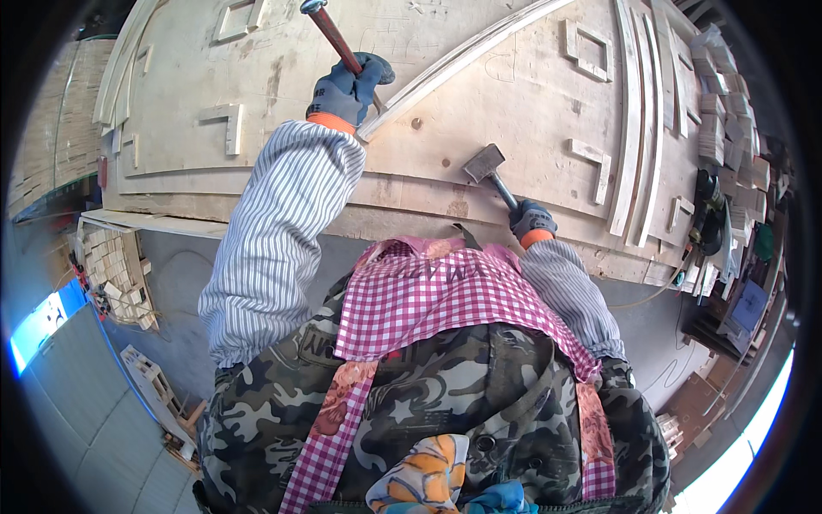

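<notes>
My left hand (pixel 349 92), in a grey-blue work glove with an orange cuff, is closed around a long tool with a reddish shaft and metal cap (pixel 334 38). The tool's lower tip comes down beside the near end of a long diagonal wooden strip (pixel 454 70); I cannot tell whether they touch. Lower and to the right, my right hand (pixel 533 221), gloved the same way, grips the handle of a hammer (pixel 485 164). Its blocky metal head is over the plywood board (pixel 342 184), near the board's front edge.
L-shaped wooden pieces (pixel 232 128) sit on the board at left and right, with a square wooden frame (pixel 587 50) at the upper right. Long strips (pixel 622 128) run along the right side. Wood blocks are stacked at the far right (pixel 715 128) and lower left (pixel 116 270).
</notes>
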{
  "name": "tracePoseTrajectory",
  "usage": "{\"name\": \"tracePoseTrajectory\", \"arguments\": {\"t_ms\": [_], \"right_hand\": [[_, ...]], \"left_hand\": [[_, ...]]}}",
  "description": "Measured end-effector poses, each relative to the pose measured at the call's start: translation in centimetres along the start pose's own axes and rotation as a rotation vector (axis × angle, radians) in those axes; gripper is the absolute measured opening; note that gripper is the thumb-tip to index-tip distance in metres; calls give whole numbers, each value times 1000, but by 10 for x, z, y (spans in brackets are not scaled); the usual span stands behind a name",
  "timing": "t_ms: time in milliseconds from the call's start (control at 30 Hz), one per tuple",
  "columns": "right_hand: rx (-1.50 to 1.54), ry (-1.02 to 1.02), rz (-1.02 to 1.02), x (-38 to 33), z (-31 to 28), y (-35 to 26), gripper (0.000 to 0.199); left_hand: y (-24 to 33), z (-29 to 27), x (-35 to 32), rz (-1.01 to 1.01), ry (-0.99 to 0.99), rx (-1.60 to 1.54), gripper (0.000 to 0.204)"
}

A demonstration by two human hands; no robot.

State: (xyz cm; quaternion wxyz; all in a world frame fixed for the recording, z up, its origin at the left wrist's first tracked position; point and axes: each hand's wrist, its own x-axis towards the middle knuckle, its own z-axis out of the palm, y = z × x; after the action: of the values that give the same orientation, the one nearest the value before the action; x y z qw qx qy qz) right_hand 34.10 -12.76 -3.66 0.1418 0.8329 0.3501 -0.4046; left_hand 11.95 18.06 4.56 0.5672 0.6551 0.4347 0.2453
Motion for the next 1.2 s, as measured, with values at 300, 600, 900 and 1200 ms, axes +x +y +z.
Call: {"name": "tracePoseTrajectory", "arguments": {"t_ms": [300, 600, 900, 1200], "right_hand": [[886, -468, 114, -47, -67, -47, 18], [1111, 61, -643, -134, -227, -116, 29], [295, 385, -849, -149, -285, -153, 44], [627, 339, -1051, -171, -349, -147, 33]], "left_hand": [[0, 4, 16, -119, -41, -49, 16], [-5, 13, 25, -173, -78, 0, 8], [6, 15, 27, -182, -140, 256, 21], [2, 21, 27, -129, -150, 275, 20]]}}
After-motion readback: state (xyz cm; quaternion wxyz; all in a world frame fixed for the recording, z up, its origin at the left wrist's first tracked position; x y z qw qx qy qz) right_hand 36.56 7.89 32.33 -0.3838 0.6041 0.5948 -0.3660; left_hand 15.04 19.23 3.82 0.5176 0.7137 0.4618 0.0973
